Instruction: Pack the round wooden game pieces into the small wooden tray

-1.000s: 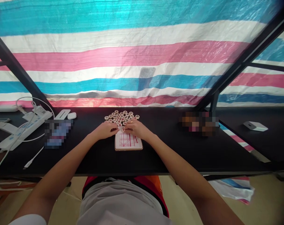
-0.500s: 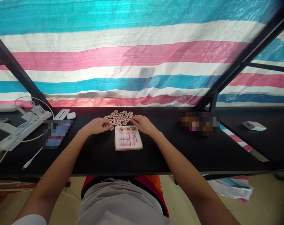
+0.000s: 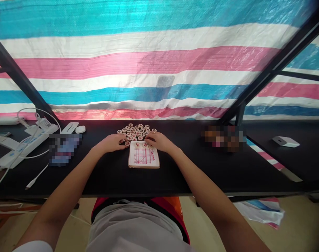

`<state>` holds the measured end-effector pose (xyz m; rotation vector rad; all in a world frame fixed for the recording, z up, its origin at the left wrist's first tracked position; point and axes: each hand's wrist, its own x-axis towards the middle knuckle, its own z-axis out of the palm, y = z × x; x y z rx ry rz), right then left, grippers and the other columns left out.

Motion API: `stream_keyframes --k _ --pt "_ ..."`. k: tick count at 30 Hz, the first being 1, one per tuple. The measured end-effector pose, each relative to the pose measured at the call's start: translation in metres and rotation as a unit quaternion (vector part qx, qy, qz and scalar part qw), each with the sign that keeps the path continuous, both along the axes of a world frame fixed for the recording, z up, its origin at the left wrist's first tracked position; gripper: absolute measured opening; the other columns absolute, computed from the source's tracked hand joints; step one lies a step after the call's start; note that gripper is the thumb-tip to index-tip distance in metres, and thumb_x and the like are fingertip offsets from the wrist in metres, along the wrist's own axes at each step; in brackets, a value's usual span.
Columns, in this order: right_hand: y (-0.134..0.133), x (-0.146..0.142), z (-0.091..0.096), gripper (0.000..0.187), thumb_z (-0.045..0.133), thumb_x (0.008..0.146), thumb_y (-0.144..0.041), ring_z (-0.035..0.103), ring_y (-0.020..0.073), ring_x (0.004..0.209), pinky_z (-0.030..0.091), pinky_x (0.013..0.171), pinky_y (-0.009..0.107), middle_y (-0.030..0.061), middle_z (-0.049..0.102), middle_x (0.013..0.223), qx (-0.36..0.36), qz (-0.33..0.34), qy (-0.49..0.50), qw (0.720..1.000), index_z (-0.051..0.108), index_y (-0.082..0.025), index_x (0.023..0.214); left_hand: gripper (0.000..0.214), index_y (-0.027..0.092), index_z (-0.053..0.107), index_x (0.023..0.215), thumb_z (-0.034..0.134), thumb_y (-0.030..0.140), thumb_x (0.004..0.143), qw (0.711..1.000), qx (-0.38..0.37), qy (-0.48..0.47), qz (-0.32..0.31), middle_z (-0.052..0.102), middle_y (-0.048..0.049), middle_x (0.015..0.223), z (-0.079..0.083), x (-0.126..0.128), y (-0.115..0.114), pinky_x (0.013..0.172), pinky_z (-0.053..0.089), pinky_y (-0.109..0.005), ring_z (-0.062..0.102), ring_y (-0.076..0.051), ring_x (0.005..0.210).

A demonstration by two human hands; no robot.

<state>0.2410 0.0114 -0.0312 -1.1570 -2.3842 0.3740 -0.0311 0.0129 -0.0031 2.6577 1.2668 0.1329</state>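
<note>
Round wooden Chinese chess pieces (image 3: 135, 132) with red and black characters lie in a cluster on the black table. In front of them is a shallow square box (image 3: 144, 159) with pink line drawing on its white inside. A row of pieces (image 3: 137, 144) lies along the box's far edge. My left hand (image 3: 112, 142) is at the cluster's left front, its fingers closed on a chess piece (image 3: 127, 143) beside the box's corner. Over the far right of the box, my right hand (image 3: 159, 141) has its fingers bent together, partly covering the row; what is between its fingertips is hidden.
At left are a white power strip (image 3: 24, 148) with cables, a blurred-out flat object (image 3: 66, 150) and a small white case (image 3: 80, 129). A pixelated item (image 3: 224, 138) lies right. A white adapter (image 3: 285, 141) sits further right, past a gap between tables.
My right hand has moved left and toward me, from the cluster's right side to over the box. My left hand has shifted slightly right, and the piece at its fingers moved right too.
</note>
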Motion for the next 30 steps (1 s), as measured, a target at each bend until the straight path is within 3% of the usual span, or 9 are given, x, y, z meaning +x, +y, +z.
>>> stream_keyframes --k 4,9,13,17,21,25,30 --pt "-0.002 -0.002 0.002 0.027 0.046 0.092 -0.035 0.057 0.0159 0.083 0.042 0.076 0.026 0.0067 0.063 0.090 -0.020 0.009 -0.009 1.000 0.067 -0.017 0.093 0.032 0.026 0.060 0.108 0.048 0.040 0.082 1.000 0.020 0.003 -0.010 0.061 -0.0012 0.094 -0.005 0.007 -0.003 0.069 0.041 -0.024 0.058 -0.017 0.083" --pt "-0.002 -0.003 0.002 0.027 0.046 0.092 -0.034 0.057 0.0150 0.078 0.040 0.072 0.025 0.0058 0.065 0.086 -0.034 0.006 -0.024 0.999 0.068 -0.017 0.092 0.024 0.023 0.061 0.093 0.051 0.038 0.078 1.000 0.020 -0.001 0.015 0.062 -0.0011 0.094 -0.003 0.004 -0.002 0.070 0.042 -0.025 0.058 -0.018 0.083" --pt "-0.002 -0.003 0.003 0.027 0.047 0.092 -0.033 0.058 0.0149 0.077 0.040 0.070 0.025 0.0057 0.066 0.086 -0.036 0.009 -0.023 0.999 0.068 -0.017 0.093 0.028 0.021 0.059 0.091 0.052 0.045 0.079 0.996 0.045 -0.067 0.048 0.062 -0.0016 0.092 0.005 0.000 -0.003 0.072 0.042 -0.026 0.058 -0.017 0.079" --pt "-0.003 -0.003 0.003 0.026 0.047 0.092 -0.033 0.058 0.0144 0.075 0.040 0.068 0.025 0.0051 0.067 0.085 -0.035 0.006 -0.019 0.999 0.068 -0.017 0.094 0.028 0.020 0.058 0.095 0.053 0.044 0.080 0.995 0.045 -0.094 -0.003 0.063 -0.0016 0.089 0.006 0.010 -0.012 0.072 0.043 -0.026 0.057 -0.016 0.078" --pt "-0.003 -0.003 0.003 0.025 0.048 0.091 -0.032 0.058 0.0140 0.074 0.039 0.066 0.024 0.0043 0.067 0.083 -0.032 0.006 -0.015 0.999 0.068 -0.018 0.093 0.027 0.020 0.060 0.099 0.051 0.040 0.083 0.993 0.069 -0.064 -0.075 0.064 -0.0042 0.095 0.004 0.024 -0.021 0.082 0.043 -0.029 0.058 -0.020 0.089" --pt "-0.003 -0.003 0.002 0.025 0.048 0.091 -0.032 0.059 0.0141 0.074 0.039 0.067 0.024 0.0045 0.067 0.083 -0.032 0.008 -0.018 0.999 0.068 -0.017 0.092 0.029 0.018 0.061 0.101 0.050 0.040 0.085 0.991 0.101 -0.027 -0.083 0.063 -0.0066 0.087 0.004 0.028 -0.024 0.082 0.042 -0.032 0.057 -0.022 0.088" --pt "-0.003 -0.003 0.002 0.026 0.047 0.092 -0.032 0.059 0.0141 0.075 0.040 0.067 0.024 0.0046 0.067 0.085 -0.031 0.010 -0.015 0.999 0.068 -0.017 0.091 0.029 0.020 0.062 0.101 0.049 0.041 0.086 0.995 0.064 -0.023 -0.077 0.065 -0.0059 0.089 -0.002 0.030 -0.023 0.082 0.042 -0.033 0.057 -0.023 0.090"
